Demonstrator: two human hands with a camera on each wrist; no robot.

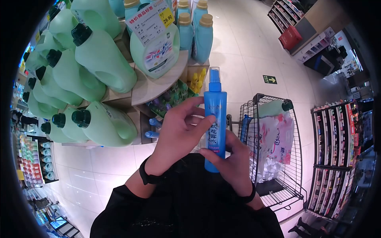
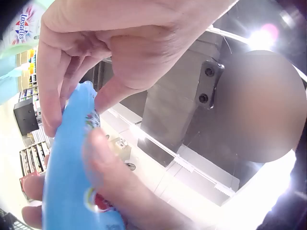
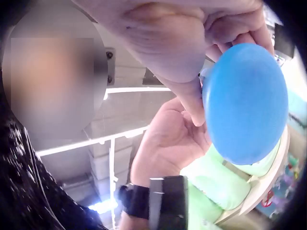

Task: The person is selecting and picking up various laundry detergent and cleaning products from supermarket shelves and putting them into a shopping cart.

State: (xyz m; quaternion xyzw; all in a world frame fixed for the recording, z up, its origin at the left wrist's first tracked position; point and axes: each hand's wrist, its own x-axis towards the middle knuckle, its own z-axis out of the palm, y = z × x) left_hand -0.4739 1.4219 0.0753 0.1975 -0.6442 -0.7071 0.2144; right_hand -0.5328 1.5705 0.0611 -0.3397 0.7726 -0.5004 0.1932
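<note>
A blue spray bottle (image 1: 215,119) with a clear cap stands upright between both hands in the head view, its printed label facing up toward the wearer. The left hand (image 1: 179,131) pinches its upper part, thumb on the label side and fingers at the far side. Lower down, the right hand (image 1: 234,162) grips the bottle near its base, thumb across the front. In the left wrist view the bottle (image 2: 72,158) runs between the left hand (image 2: 115,43) and the right thumb. The right wrist view shows the rounded blue base (image 3: 245,103) beside the right hand (image 3: 168,43).
Large green detergent bottles (image 1: 101,59) fill a display at the left, with a price sign (image 1: 149,22) and blue bottles (image 1: 203,37) behind. A wire shopping cart (image 1: 299,158) holding pink packages (image 1: 278,139) stands at the right, beside stocked shelves (image 1: 333,135).
</note>
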